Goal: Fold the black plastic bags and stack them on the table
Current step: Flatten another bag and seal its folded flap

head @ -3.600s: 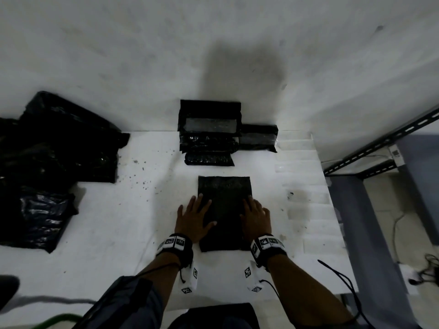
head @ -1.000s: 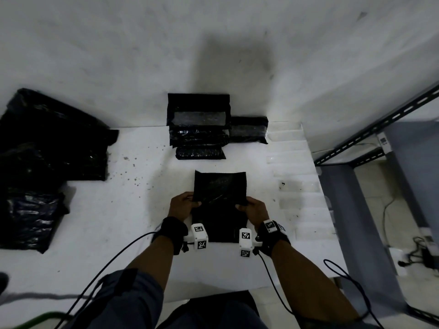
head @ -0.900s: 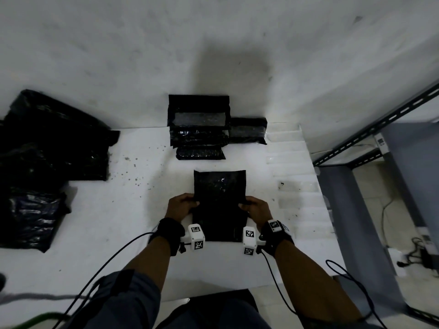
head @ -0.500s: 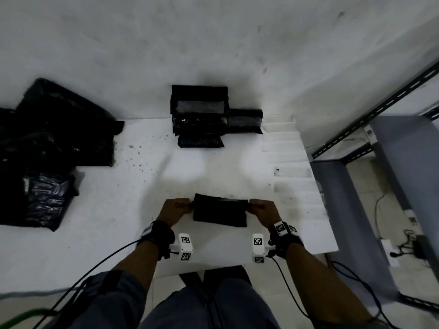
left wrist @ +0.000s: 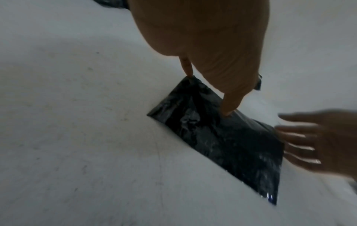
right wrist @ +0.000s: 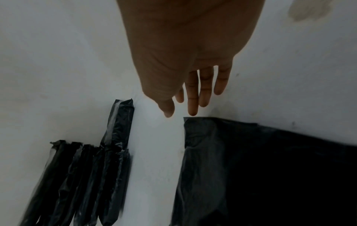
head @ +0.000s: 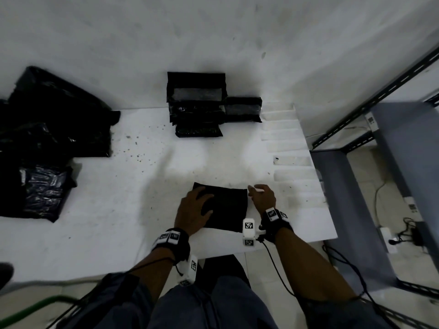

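Currently the left hand presses flat, fingers straight, on the folded bag near the table's front edge; the right hand hovers open beside it. Thin, limp, slippery film: grasp at edges.

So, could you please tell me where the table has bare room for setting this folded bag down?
Bare table lies between the folded bag under the left hand and the stacked bags by the wall, and also left of that hand. It is crowded at the far left, where the loose bags are heaped.
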